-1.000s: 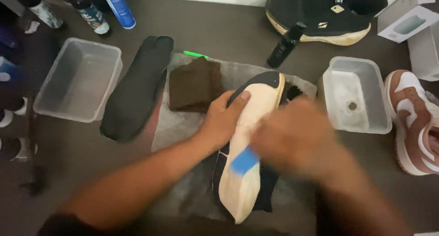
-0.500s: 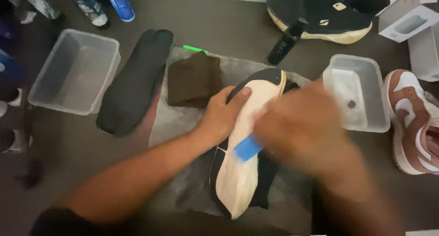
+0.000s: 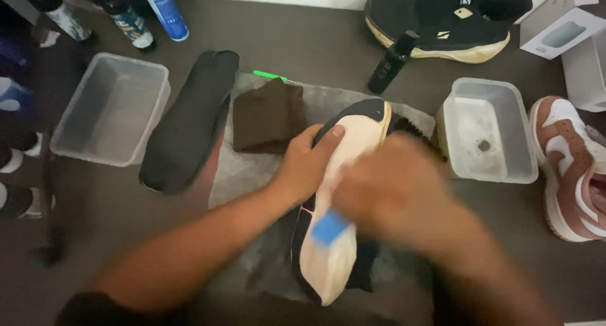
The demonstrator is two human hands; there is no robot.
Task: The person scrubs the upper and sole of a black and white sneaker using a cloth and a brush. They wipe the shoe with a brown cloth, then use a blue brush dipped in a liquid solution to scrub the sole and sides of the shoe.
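A black shoe with a cream sole (image 3: 353, 136) lies sole-up on a grey towel (image 3: 252, 174). My left hand (image 3: 309, 165) grips the shoe's left side near the toe, thumb on the sole. Blurred with motion, my right hand (image 3: 391, 196) holds a blue-handled brush (image 3: 330, 227) against the middle of the sole. The brush's bristles are hidden under the hand.
A folded brown cloth (image 3: 268, 116) and a black insole (image 3: 186, 121) lie to the left, beside a clear tub (image 3: 110, 108). A second clear tub (image 3: 483, 130), a black bottle (image 3: 391, 64), another black shoe (image 3: 442, 20), a brown-and-white shoe (image 3: 571, 162), white boxes and several bottles stand around.
My right hand has shifted with the brush back and forth along the sole, now slightly lower and to the left. My left hand keeps its grip on the shoe.
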